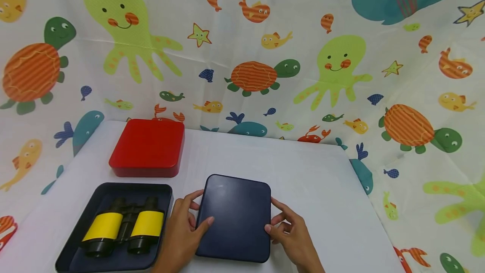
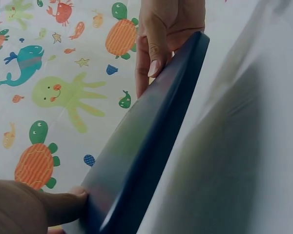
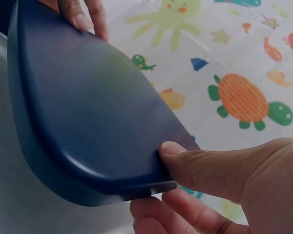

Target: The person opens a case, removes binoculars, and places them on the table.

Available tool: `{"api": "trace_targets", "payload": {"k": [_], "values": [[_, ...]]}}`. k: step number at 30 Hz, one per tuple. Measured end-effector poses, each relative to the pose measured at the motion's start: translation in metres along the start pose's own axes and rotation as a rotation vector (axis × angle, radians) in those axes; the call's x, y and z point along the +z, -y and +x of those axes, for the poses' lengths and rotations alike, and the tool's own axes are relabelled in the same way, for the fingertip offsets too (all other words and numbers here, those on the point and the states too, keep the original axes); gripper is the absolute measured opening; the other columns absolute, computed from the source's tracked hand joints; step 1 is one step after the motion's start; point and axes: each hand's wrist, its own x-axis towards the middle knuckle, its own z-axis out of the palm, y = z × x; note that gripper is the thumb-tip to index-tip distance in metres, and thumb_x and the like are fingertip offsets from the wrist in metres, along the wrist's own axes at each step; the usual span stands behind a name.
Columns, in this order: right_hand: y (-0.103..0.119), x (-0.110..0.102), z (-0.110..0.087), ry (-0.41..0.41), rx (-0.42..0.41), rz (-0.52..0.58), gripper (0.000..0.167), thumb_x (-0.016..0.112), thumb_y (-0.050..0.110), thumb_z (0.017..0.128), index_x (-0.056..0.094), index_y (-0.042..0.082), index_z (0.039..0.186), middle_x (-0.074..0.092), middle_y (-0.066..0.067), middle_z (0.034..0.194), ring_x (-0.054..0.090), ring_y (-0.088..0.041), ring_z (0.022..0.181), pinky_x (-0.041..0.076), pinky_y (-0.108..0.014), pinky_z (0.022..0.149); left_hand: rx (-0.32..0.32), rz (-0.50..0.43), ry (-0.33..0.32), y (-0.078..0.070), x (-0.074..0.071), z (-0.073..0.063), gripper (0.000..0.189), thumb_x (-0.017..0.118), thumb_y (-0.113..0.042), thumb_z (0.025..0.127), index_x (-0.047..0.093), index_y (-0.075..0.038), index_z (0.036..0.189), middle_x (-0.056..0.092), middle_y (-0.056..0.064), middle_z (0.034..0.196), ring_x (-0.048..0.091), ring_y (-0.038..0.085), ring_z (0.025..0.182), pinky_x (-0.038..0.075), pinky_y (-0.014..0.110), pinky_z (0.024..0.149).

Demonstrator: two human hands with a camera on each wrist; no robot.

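A flat dark blue lid with rounded corners and a shallow rim is between my two hands, raised above the white tabletop. My left hand grips its left edge, thumb on the smooth top face and fingers round the side. At the opposite edge, my right hand pinches the lid, thumb above and fingers tucked under the rim. In the left wrist view the lid appears edge-on with a soft shadow beside it. Left of my left hand, black-and-yellow binoculars lie in an uncovered dark blue box.
A red rectangular box stands at the back left, behind the binoculars' box. The white table extends to the right of my hands. Behind it hangs a cloth printed with sea animals, which also borders both sides.
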Motion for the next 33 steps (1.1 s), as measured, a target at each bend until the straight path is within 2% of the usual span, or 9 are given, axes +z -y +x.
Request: {"api": "trace_targets", "payload": {"k": [5, 11, 19, 27, 33], "values": [[-0.01, 0.001, 0.004, 0.018, -0.005, -0.004, 0.075, 0.087, 0.008, 0.084, 0.059, 0.025, 0.152, 0.059, -0.012, 0.1, 0.064, -0.014, 0.065, 0.063, -0.033, 0.063, -0.04, 0.006, 0.011, 0.005, 0.005, -0.001, 0.076, 0.086, -0.017, 0.09, 0.048, -0.022, 0.156, 0.053, 0.013, 0.122, 0.048, 0.019, 0.077, 0.047, 0.023, 0.062], [-0.019, 0.004, 0.006, 0.042, 0.011, -0.006, 0.076, 0.086, 0.008, 0.085, 0.057, 0.021, 0.155, 0.059, -0.011, 0.1, 0.063, -0.012, 0.067, 0.062, -0.03, 0.065, -0.047, 0.035, -0.007, 0.014, 0.01, -0.001, 0.076, 0.087, -0.017, 0.089, 0.049, -0.019, 0.155, 0.054, 0.014, 0.121, 0.047, 0.018, 0.077, 0.044, 0.024, 0.061], [-0.024, 0.007, 0.008, 0.038, -0.003, -0.028, 0.076, 0.087, 0.005, 0.085, 0.058, 0.02, 0.154, 0.059, -0.015, 0.099, 0.059, -0.011, 0.062, 0.057, -0.026, 0.06, -0.064, 0.082, -0.02, 0.024, 0.016, 0.0, 0.078, 0.089, -0.02, 0.088, 0.049, -0.018, 0.155, 0.055, 0.013, 0.12, 0.048, 0.018, 0.08, 0.043, 0.024, 0.061], [-0.029, 0.01, 0.01, 0.036, -0.027, -0.178, 0.076, 0.087, 0.01, 0.087, 0.056, 0.022, 0.155, 0.062, -0.01, 0.098, 0.057, -0.008, 0.061, 0.051, -0.021, 0.058, -0.089, 0.102, -0.018, 0.03, 0.019, 0.002, 0.08, 0.09, -0.019, 0.086, 0.049, -0.018, 0.155, 0.055, 0.012, 0.12, 0.05, 0.019, 0.088, 0.046, 0.027, 0.068], [-0.032, 0.011, 0.011, 0.031, -0.075, -0.24, 0.074, 0.087, 0.011, 0.087, 0.058, 0.02, 0.154, 0.064, -0.008, 0.096, 0.059, -0.007, 0.065, 0.052, -0.021, 0.059, -0.096, 0.115, -0.022, 0.032, 0.02, 0.003, 0.079, 0.091, -0.021, 0.086, 0.051, -0.018, 0.154, 0.056, 0.012, 0.121, 0.054, 0.021, 0.094, 0.052, 0.031, 0.075]]}}
